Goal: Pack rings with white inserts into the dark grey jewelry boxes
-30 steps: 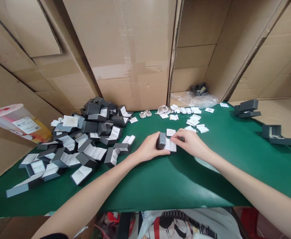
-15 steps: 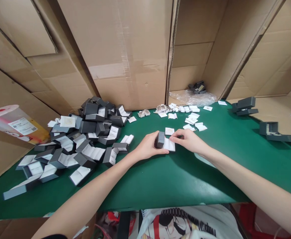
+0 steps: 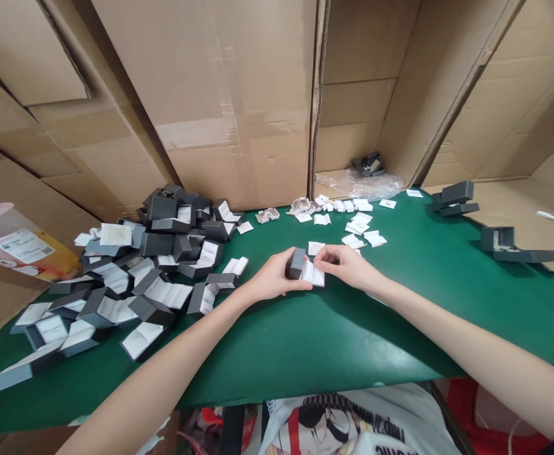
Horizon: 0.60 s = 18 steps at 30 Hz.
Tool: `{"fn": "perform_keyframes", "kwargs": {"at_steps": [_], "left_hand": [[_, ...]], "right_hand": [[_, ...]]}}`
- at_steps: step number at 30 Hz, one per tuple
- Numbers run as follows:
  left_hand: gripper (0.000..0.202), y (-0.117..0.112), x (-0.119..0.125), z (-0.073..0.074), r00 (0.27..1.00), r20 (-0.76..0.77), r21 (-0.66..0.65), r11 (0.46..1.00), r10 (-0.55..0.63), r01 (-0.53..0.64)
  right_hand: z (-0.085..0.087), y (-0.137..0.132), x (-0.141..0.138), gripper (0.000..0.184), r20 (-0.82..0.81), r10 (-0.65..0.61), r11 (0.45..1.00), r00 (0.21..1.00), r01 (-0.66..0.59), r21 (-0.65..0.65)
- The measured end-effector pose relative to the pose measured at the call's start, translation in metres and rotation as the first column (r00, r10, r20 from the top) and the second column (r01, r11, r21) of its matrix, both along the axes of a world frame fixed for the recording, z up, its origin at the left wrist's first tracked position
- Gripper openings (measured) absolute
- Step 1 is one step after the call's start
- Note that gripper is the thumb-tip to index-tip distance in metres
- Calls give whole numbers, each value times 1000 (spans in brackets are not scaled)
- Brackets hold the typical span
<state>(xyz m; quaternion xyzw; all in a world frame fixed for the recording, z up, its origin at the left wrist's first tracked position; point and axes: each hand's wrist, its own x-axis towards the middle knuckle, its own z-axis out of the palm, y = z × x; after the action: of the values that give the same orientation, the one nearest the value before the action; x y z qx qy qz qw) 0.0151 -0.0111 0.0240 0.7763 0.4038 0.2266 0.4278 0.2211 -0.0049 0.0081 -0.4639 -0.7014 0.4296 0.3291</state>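
Observation:
My left hand point(image 3: 273, 278) is wrapped round a small dark grey jewelry box point(image 3: 297, 264) over the middle of the table. The lid stands open, and the white insert point(image 3: 311, 273) inside faces me. With thumb and forefinger together, my right hand point(image 3: 346, 268) pinches at the insert's right upper edge; the fingertips partly hide that spot. Just beyond the box lies a flat white pad point(image 3: 315, 247). To the left is a heap of similar open grey boxes point(image 3: 156, 243) with white linings.
Small white pads point(image 3: 358, 222) lie scattered behind my hands on the green table point(image 3: 267, 341). Two open grey boxes point(image 3: 504, 245) are at the right. A drink cup point(image 3: 21, 243) stands at far left. Large cardboard boxes point(image 3: 239, 95) line the back; one holds plastic wrap point(image 3: 362, 184).
The whole view has shifted slightly, so the scene sits further left. My right fingers remain at the white insert, and my left hand keeps hold of the box.

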Motion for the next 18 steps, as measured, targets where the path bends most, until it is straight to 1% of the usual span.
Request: {"fn": "perform_keyframes", "kwargs": {"at_steps": [2, 3, 5, 7, 10, 12, 14, 16, 18], "left_hand": [[54, 2, -2, 0, 998, 65, -94, 995, -17, 23], [58, 3, -4, -1, 995, 102, -116, 993, -14, 26], [66, 6, -7, -2, 985, 174, -113, 994, 21, -2], [70, 10, -9, -4, 971, 221, -91, 993, 95, -76], [69, 14, -11, -9, 939, 259, -97, 973, 228, -209], [66, 15, -11, -11, 921, 278, -119, 961, 273, -249], [61, 15, -10, -13, 917, 289, -120, 961, 275, -250], [56, 14, -9, -13, 919, 286, -113, 962, 273, -250], [54, 13, -9, -13, 920, 281, -104, 961, 274, -255]], "right_hand": [[2, 0, 1, 18, 8, 18, 1000, 1000, -18, -19], [4, 0, 2, 19, -3, 28, 999, 1000, -28, -30], [5, 1, 4, 22, -31, 47, 998, 998, -48, -47], [6, 2, 5, 22, -34, 58, 997, 998, -60, -55], [7, 0, 4, 19, 19, 45, 999, 999, -44, -32], [9, -3, 2, 17, 66, 24, 998, 998, -28, 48], [11, -7, 0, 14, 103, 25, 984, 994, -43, 170], [12, -10, 0, 12, 136, 61, 951, 989, -99, 292], [13, -12, 0, 11, 186, 99, 906, 978, -166, 390]]}}
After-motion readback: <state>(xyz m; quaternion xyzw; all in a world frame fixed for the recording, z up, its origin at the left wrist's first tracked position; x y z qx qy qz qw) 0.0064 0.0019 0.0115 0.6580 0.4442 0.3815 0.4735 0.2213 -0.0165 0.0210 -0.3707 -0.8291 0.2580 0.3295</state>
